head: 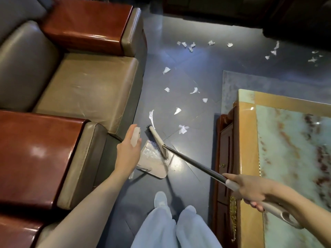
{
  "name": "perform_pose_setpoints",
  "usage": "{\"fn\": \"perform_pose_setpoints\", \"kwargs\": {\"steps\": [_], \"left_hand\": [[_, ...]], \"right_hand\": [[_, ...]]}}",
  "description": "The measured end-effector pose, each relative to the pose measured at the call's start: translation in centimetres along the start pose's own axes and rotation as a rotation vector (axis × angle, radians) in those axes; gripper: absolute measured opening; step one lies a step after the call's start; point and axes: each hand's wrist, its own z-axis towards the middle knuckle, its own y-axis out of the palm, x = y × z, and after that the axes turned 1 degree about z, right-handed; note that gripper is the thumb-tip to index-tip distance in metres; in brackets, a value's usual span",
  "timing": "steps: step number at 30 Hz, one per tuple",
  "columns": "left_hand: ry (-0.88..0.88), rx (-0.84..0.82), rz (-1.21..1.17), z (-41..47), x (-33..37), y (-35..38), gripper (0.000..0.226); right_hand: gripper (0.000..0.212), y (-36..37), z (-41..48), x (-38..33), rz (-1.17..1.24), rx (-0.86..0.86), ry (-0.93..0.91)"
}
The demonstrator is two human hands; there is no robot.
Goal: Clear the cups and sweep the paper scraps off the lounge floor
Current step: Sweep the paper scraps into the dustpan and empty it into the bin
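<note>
You are in the sweeping step. Your right hand (250,191) is curled tight round the pale grip of the broom (193,161). The broom head (158,142) lies across the mouth of the dustpan (155,168), which sits on the floor (179,77) just beside the sofa (86,86). Your left hand (128,149) wraps the dustpan's upright handle near its top. A few white bits seem to lie in the pan, but most paper scraps (183,129) lie ahead, the nearest just beyond the broom head and others strewn well off near the rug (268,81). No cups are in view. Next, I judge, you should reach the head past the nearest scraps and draw them back, holding the pan steady so light paper does not skip past its lip.
</note>
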Motion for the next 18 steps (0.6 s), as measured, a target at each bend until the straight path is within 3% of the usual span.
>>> {"fn": "perform_pose_setpoints", "kwargs": {"steps": [5, 12, 15, 18], "left_hand": [[0.016, 0.006, 0.015, 0.8, 0.6, 0.6, 0.042], [0.025, 0.031, 0.035, 2.0, 1.6, 1.2, 0.044], [0.032, 0.03, 0.039, 2.7, 2.5, 1.7, 0.043], [0.016, 0.054, 0.036, 3.1, 3.1, 2.0, 0.042]], "right_hand": [[0.073, -2.6, -0.1, -0.1, 0.076, 0.108, -0.009], [0.066, -6.9, 5.9, -2.4, -0.106, 0.383, 0.056], [0.06, -7.9, 8.3, -3.0, -0.145, 0.387, 0.079], [0.057, -7.7, 9.8, -3.1, -0.085, 0.276, 0.041]]}}
